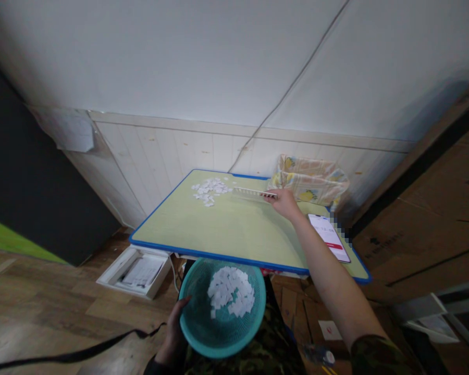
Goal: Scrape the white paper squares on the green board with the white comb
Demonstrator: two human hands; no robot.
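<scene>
My left hand (175,329) grips the left rim of a teal plastic basket (197,325), held over my lap against the front of the table. Many small white paper pieces (231,291) lie inside it. Above the table, my right hand (285,204) is closed round one end of a long, thin, whitish strip (250,193) with a row of slots or teeth along it; its exact kind I cannot tell. The strip's far end reaches the right side of a loose heap of white paper pieces (211,189) on the tabletop.
The yellow-green table (187,224) has a blue edge and stands against the wall. A cloth-lined basket (310,186) sits at its back right, with a lit phone (328,237) nearer me. Below left is a white box (111,273) with papers; cardboard boxes (426,229) stand right.
</scene>
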